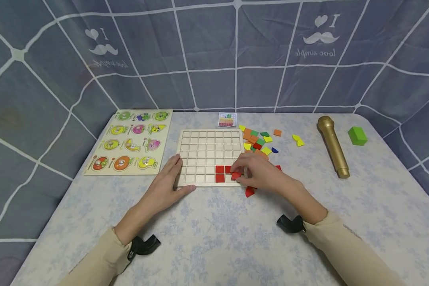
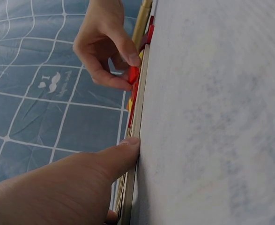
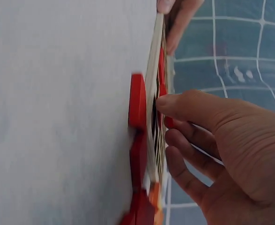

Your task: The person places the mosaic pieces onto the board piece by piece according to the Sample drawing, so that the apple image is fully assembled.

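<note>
A wooden grid board lies on the table, with red square tiles set in a few cells near its lower right. My left hand rests along the board's left side, fingers fairly straight. In the left wrist view its thumb touches the board's near edge. Over the lower right cells, my right hand pinches a small red piece between thumb and fingers. That piece seems to have a rounded edge; the fingers partly hide it. More red pieces lie just off the board beside this hand.
Loose orange, green, yellow and blue pieces are heaped right of the board. Behind it lies a small printed card. A fruit puzzle board is at left; a gold microphone-shaped object and a green block are at right.
</note>
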The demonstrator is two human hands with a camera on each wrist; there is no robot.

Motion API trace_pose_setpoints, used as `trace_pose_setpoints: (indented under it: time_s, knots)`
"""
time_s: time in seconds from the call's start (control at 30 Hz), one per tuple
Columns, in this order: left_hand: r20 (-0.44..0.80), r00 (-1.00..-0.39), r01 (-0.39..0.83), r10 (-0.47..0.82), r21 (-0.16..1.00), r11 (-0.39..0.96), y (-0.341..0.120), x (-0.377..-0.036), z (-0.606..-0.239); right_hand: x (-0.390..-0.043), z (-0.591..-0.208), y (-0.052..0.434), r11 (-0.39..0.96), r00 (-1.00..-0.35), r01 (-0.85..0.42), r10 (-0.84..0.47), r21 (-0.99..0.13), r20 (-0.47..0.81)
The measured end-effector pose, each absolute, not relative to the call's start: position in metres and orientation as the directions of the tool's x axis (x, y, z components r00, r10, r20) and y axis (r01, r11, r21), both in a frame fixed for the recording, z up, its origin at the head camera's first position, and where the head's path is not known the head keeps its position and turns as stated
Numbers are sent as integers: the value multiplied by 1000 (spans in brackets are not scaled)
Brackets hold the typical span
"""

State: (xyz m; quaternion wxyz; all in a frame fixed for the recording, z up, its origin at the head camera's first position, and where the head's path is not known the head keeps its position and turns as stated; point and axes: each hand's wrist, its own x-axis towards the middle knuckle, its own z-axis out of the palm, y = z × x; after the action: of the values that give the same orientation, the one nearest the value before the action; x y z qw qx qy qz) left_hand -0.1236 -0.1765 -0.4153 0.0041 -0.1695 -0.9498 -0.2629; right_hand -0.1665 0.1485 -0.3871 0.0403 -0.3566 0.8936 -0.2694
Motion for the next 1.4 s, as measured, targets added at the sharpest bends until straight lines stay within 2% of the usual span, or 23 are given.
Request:
trace_pose_setpoints:
  time_s: [0.1, 0.23, 0.57, 0.8, 0.87, 1.2, 1.4]
  knots:
    - [100, -941, 327, 322, 502, 800, -176, -123, -415, -165, -389, 143, 581, -721, -636, -682, -509, 122]
    - [97, -941, 327, 323, 506, 799, -175, -124, -416, -160, -393, 141, 588, -742, -614, -658, -527, 129]
    - [95, -942, 324, 321, 501, 802, -178, -123, -418, -153, -400, 134, 553, -728, -658, -641, -511, 243]
    - [96, -941, 327, 324, 501, 801, -179, -122, -418, -158, -391, 147, 545, -760, -613, -606, -572, 236]
    - [95, -941, 327, 325, 502, 801, -179, -123, -418, -161, -386, 158, 575, -778, -599, -582, -557, 236]
    - [94, -938, 334, 334, 499, 800, -178, -125, -418, -173, -362, 211, 759, -889, -402, -458, -513, 18]
    - [97, -939, 334, 331, 492, 804, -178, -124, -417, -174, -359, 221, 767, -876, -376, -477, -520, -70]
